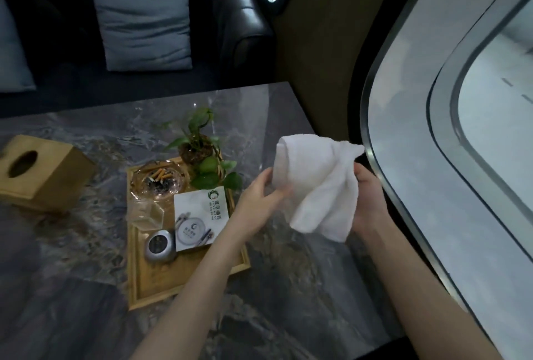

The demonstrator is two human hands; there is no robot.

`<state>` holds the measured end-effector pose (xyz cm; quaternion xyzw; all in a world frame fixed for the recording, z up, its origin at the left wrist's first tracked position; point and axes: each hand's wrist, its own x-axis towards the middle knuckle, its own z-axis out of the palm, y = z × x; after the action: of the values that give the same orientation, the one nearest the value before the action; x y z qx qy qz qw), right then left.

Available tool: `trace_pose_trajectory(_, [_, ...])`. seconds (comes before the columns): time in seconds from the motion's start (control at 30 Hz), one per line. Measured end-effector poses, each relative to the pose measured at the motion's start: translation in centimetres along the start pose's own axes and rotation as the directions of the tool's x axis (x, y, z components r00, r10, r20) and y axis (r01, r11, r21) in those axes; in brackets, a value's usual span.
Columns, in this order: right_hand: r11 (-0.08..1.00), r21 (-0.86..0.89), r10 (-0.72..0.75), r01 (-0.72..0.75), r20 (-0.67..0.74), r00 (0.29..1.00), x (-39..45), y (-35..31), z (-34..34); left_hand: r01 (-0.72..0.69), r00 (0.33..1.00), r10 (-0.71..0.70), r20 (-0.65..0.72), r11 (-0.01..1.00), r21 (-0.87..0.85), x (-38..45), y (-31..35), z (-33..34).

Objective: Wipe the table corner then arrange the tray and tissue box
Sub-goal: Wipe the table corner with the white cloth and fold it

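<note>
A white cloth (320, 184) hangs above the right side of the grey marble table (288, 287), held between both hands. My left hand (259, 201) grips its left edge and my right hand (369, 201) holds it from behind on the right. Left of the hands lies a wooden tray (150, 287), set askew on the table. A wooden tissue box (43, 175) stands at the far left, turned at an angle.
The tray carries a glass ashtray (157, 181) with cigarette butts, a small potted plant (204, 155), a white card packet (199, 218), a clear glass (147, 212) and a round silver device (160, 244). A dark sofa with grey cushions (144, 25) is behind. A curved window (461, 129) runs along the right.
</note>
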<state>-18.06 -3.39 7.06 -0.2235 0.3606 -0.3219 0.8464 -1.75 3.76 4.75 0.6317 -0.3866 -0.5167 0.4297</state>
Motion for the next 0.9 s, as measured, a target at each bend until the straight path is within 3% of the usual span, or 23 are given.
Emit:
trace_pose_trajectory(0.1, [0.992, 0.125, -0.005, 0.0, 0.046, 0.999, -1.7, 2.9, 1.6, -0.039, 0.998, 0.044, 0.04, 0.993, -0.115, -2.4, 0.2, -1.6])
trace_pose_trajectory(0.23, [0.984, 0.177, 0.008, 0.004, -0.067, 0.998, -3.0, 7.2, 3.7, -0.044, 0.999, 0.044, 0.001, 0.986, -0.161, -6.3, -0.1, -3.4])
trace_pose_trajectory(0.37, [0.986, 0.163, 0.066, -0.034, -0.195, 0.979, -4.8, 10.9, 5.7, -0.052, 0.99, 0.051, -0.129, 0.999, -0.007, -10.0, -1.4, -5.3])
trace_pose_trajectory(0.53, [0.971, 0.126, 0.22, -0.204, -0.125, 0.968, -5.1, 14.6, 7.2, -0.019, 0.959, 0.061, -0.276, 0.988, 0.153, -13.6, -2.4, -7.2])
trace_pose_trajectory(0.73, [0.91, 0.06, 0.406, -0.411, 0.075, 0.911, -2.7, 18.3, 7.8, 0.027, 0.886, 0.136, -0.444, 0.939, 0.343, -16.2, -2.0, -10.3])
trace_pose_trajectory(0.83, [0.866, -0.025, 0.493, -0.499, 0.21, 0.845, -2.0, 19.4, 8.4, 0.054, 0.84, 0.12, -0.529, 0.952, 0.302, -17.1, -2.1, -12.0])
trace_pose_trajectory(0.9, [0.864, -0.148, 0.503, -0.48, 0.255, 0.826, -1.5, 19.7, 8.7, 0.029, 0.817, 0.045, -0.575, 0.992, 0.119, -17.6, -2.1, -13.2])
